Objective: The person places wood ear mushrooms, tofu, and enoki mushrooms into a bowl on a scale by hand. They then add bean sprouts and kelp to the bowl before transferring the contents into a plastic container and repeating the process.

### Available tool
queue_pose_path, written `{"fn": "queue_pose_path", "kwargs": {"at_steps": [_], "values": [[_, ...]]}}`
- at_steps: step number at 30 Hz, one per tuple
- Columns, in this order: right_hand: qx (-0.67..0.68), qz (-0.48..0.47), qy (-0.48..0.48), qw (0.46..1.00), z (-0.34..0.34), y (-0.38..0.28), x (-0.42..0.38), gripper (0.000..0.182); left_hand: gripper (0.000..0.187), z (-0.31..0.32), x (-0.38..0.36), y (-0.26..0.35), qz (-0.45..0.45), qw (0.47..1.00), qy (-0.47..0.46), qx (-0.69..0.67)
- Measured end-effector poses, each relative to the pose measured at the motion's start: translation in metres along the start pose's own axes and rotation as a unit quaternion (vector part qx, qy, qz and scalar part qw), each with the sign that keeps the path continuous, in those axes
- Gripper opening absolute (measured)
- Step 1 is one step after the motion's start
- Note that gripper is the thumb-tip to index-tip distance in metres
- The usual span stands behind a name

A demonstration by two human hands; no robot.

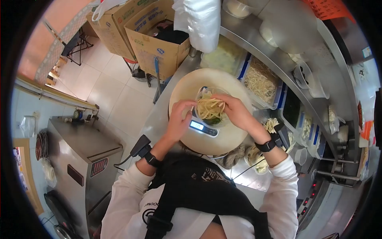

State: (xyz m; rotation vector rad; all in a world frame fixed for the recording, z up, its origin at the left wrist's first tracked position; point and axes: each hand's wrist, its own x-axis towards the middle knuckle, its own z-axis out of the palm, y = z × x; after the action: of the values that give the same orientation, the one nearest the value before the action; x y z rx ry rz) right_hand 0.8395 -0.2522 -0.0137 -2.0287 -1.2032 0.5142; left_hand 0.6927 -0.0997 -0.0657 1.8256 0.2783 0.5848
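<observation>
Person stands at a steel counter (159, 119), both hands over a clear bowl (210, 104) that sits on a small digital scale (203, 128), scale itself on a round pale board (187, 85). Bowl holds pale noodle-like strips (210, 108) with something dark green under them at the near edge. Left hand (179, 117) is at the bowl's left rim, fingers curled, touching the rim or the strips there; cannot tell if it actually pinches anything. Right hand (235, 109) lies over the bowl's right side, fingers bent down into the strips, looks like a loose grasp on some strands, not a fist. Both wrists wear black bands. Behind the board: tubs along the shelf, one with bean sprouts (260, 81), one with pale shredded stuff (225, 57). Cardboard boxes (153, 36) stand at the counter's far end, a steel cabinet (81, 155) is off to the person's left. Judgement on doing this well: keep hand weight off the bowl so the display reads true, lift both hands clear before checking the number, add or pull strands in small pinches, and keep strips inside the rim so none drop on the scale or hide its display.
</observation>
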Motion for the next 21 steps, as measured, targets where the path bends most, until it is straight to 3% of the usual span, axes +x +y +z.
{"fn": "queue_pose_path", "kwargs": {"at_steps": [2, 4, 7, 10, 13, 15, 17, 19, 21], "values": [[-0.071, -0.032, 0.009, 0.997, -0.014, -0.016, 0.000, 0.035, 0.035, -0.002, 0.000, -0.003, 0.008, 1.000, -0.010, 0.009], [-0.114, 0.017, -0.027, 0.993, -0.031, -0.030, 0.001, 0.033, 0.038, -0.002, 0.002, -0.005, 0.017, 0.999, -0.021, 0.017], [-0.095, -0.019, -0.018, 0.995, -0.043, -0.031, 0.004, 0.026, 0.039, 0.001, 0.011, 0.003, 0.060, 0.996, -0.043, 0.046], [-0.076, -0.037, -0.033, 0.996, -0.040, -0.032, 0.003, 0.019, 0.044, 0.021, 0.018, 0.019, 0.083, 0.995, -0.039, -0.024], [-0.029, 0.007, -0.036, 0.999, -0.038, -0.027, 0.003, 0.012, 0.036, 0.035, 0.024, 0.021, 0.067, 0.995, -0.045, 0.060], [-0.027, 0.006, -0.018, 0.999, -0.049, -0.031, 0.003, 0.011, 0.022, 0.038, 0.027, 0.008, 0.064, 0.980, -0.132, 0.132], [-0.023, 0.006, 0.002, 1.000, -0.063, -0.045, 0.000, 0.011, 0.017, 0.039, 0.025, 0.005, 0.058, 0.981, -0.110, 0.146], [0.196, 0.106, 0.015, 0.975, -0.080, -0.064, -0.006, 0.017, 0.012, 0.039, 0.025, 0.002, 0.053, 0.982, -0.091, 0.159], [0.273, 0.080, 0.017, 0.959, -0.096, -0.065, -0.009, 0.020, 0.019, 0.039, 0.024, 0.001, 0.053, 0.978, -0.101, 0.174]]}}
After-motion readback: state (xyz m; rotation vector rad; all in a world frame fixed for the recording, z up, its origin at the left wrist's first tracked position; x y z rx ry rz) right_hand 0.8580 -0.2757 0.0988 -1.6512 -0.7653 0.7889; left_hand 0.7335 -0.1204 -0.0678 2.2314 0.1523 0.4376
